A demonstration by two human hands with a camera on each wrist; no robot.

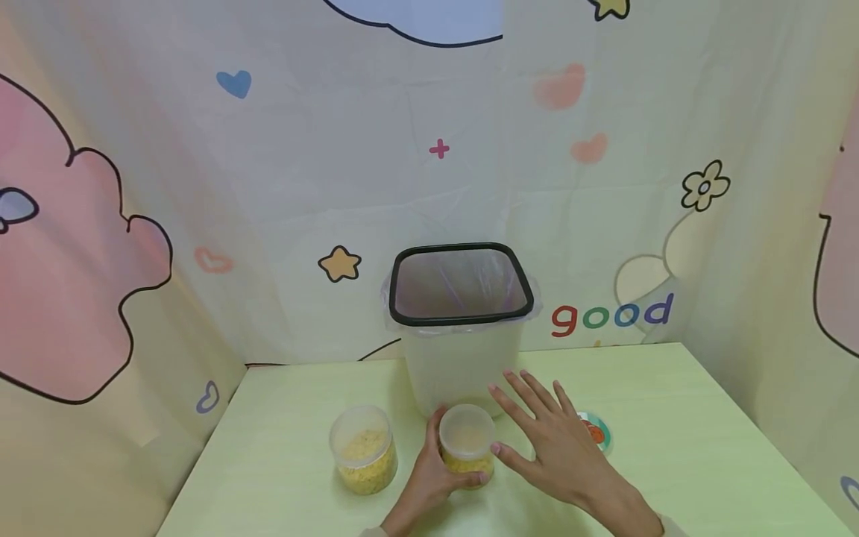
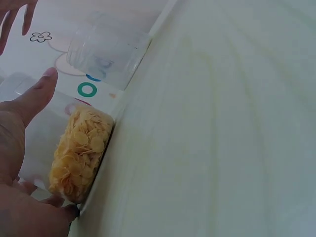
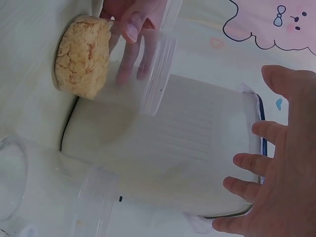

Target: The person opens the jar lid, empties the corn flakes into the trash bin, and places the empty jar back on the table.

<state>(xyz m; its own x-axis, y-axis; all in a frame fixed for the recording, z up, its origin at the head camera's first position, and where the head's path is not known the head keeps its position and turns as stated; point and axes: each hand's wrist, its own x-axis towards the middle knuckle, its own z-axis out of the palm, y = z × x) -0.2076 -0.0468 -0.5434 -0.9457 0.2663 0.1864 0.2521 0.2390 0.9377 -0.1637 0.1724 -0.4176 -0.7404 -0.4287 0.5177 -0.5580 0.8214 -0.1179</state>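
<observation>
Two hands to log. We see the left hand (image 1: 429, 470) wrapped round the middle jar (image 1: 467, 432), thumb along its near side, fingers round the rest; the left wrist view agrees. We place that jar upright on the pale green table (image 1: 282, 462), just on the near side of the bin (image 1: 463, 365); can't tell if the two touch. Yellow flakes (image 2: 81, 148) sit in its lower part, upper part see-through.

We mark the right hand (image 1: 557, 451) as spread: fingers straight and fanned, palm down, raised to the right of the middle jar. Head view sets its thumb tip just beside the jar, but the right wrist view shows it apart, so we log apart.

We have the left jar (image 1: 365, 451) upright, left of the left hand, flakes in its lower part too. Clear jar (image 3: 54, 187) stands on the right; we get it in both wrist views, see-through walls. Round teal-edged disc (image 1: 602, 431) with a red-orange print shows right of the right hand, partly covered; we can't tell if it's a lid.

Bin is whitish, far side, black rim (image 1: 529, 302), thin liner (image 1: 463, 287) inside and folded over. Behind it all we note a cartoon-print backdrop (image 1: 302, 149), "good" lettering (image 1: 595, 317) right of the bin.
</observation>
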